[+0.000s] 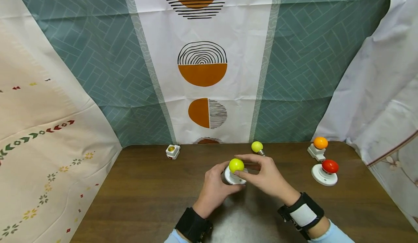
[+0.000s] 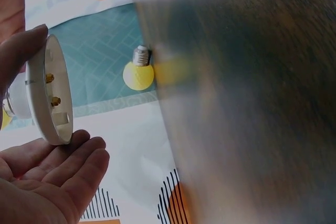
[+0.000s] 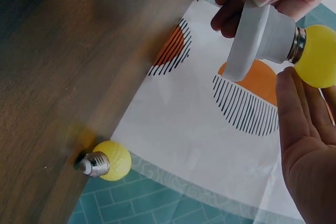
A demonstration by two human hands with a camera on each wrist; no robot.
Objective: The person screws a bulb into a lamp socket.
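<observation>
Held up above the table is a white round bulb holder (image 3: 251, 43) with a yellow bulb (image 3: 319, 56) in its socket. My left hand (image 1: 215, 185) grips the holder by its rim, thumb on one side and fingers on the other. In the left wrist view the holder's hollow underside (image 2: 62, 98) shows brass screws. My right hand (image 1: 261, 172) has its thumb and forefinger on either side of the yellow bulb, pinching it; a bit of the bulb's metal screw base shows above the socket. A second yellow bulb (image 1: 257, 147) lies on the table just beyond the right hand.
At the table's back left sits a small white square holder (image 1: 172, 151). On the right, an orange bulb (image 1: 320, 142) stands in a white holder (image 1: 316, 152), and a red bulb (image 1: 330, 166) in a round white holder (image 1: 323, 177). Patterned curtains (image 1: 303, 65) hang behind the brown table (image 1: 147, 199).
</observation>
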